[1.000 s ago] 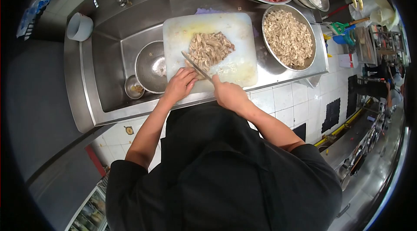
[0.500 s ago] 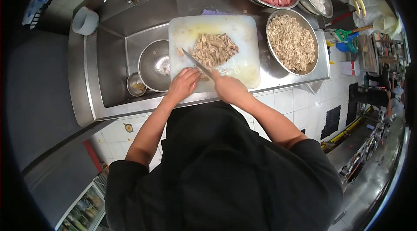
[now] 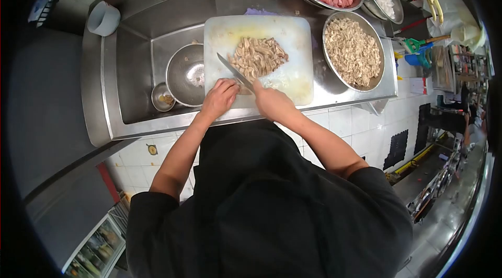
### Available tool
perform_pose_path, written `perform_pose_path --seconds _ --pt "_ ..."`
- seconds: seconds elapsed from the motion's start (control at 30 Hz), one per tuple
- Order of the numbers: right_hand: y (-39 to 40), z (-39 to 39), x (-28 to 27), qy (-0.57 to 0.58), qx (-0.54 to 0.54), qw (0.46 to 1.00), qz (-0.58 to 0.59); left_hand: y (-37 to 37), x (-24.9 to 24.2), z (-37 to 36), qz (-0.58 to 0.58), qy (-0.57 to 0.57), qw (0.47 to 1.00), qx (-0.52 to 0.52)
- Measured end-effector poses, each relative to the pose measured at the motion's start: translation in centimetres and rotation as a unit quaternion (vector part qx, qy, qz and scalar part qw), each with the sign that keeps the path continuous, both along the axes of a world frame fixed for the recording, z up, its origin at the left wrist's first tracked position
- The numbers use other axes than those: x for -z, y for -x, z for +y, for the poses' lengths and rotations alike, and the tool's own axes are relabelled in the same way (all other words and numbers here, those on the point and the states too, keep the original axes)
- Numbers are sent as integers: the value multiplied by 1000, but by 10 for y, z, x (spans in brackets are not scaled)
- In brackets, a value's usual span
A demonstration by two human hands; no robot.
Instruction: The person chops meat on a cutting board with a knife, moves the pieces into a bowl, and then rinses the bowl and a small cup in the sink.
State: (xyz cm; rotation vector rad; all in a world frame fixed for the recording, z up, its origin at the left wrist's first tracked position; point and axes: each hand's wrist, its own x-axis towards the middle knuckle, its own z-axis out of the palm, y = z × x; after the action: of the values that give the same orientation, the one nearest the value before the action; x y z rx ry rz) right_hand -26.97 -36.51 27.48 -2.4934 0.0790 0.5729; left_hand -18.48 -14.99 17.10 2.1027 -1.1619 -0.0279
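A pile of sliced brownish food [image 3: 260,56] lies on the white cutting board [image 3: 293,32]. My right hand [image 3: 273,102] is wrapped round the handle of a knife [image 3: 234,70], whose blade points up and left beside the pile. At the board's lower left, my left hand [image 3: 220,99] has its fingers bent together over a small piece of the food close to the blade; the fingers partly hide that piece.
Left of the board, a metal bowl [image 3: 180,80] and a small bowl [image 3: 162,101] sit in the sink [image 3: 133,69]. Chopped food fills a bowl [image 3: 381,69] at right. Behind stand a raw meat bowl [image 3: 360,2] and a white-filled bowl [image 3: 400,14].
The small light piece left of the knife tip is no longer seen there. Both hands and the knife have shifted slightly; the view has moved a little.
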Motion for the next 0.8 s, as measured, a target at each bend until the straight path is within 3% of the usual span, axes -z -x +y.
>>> perform_pose_path --seconds 0.1,0.23,0.3,0.43,0.5,0.63,0.7,0.77,0.8 --pt "29 -5 -28 8 -19 999 50 -2 4 -3 -4 3 1000 0" --pt "31 6 21 6 -12 998 57 2 7 1 -9 16 1000 -2" --pt "6 15 58 -33 4 998 -52 5 10 3 0 23 1000 -10" --pt "-19 11 60 -40 20 998 -53 -3 7 0 21 43 998 -38" --pt "-10 6 52 21 24 999 -9 -5 4 2 38 59 996 -61" --pt "-1 -4 57 41 61 997 -31 -31 3 19 11 126 979 -163" --pt "-3 -5 54 45 52 997 -39 -66 20 32 160 121 926 -318" --pt "2 2 52 46 47 997 -42 -108 75 55 288 34 863 -414" --pt "3 4 49 36 56 996 -63 -127 120 70 296 41 856 -421"
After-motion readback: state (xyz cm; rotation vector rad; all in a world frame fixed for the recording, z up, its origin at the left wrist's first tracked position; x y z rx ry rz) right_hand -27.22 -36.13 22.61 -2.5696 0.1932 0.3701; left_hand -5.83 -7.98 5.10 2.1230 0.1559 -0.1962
